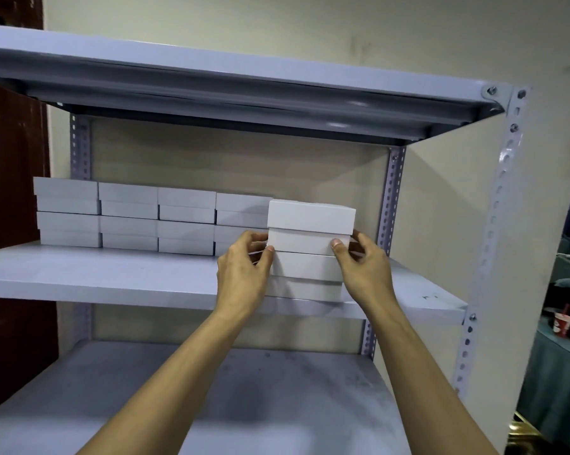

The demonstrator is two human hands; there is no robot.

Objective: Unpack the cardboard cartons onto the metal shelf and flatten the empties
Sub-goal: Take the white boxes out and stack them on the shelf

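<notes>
White lidded boxes [309, 224], stacked two high, sit near the front of the metal shelf [112, 274]. They are clamped between the left hand [244, 270] and right hand [367, 267], thumbs on the front face and fingers curled round the sides, apparently to slide them back beside the finished row [155, 218].

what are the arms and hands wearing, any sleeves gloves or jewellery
Nothing shows on them. The left hand and right hand are ungloved, with no rings in view, and both forearms are bare to the frame's bottom edge: no sleeves, watch or wristband. Thumbnails look short and unpainted.
</notes>
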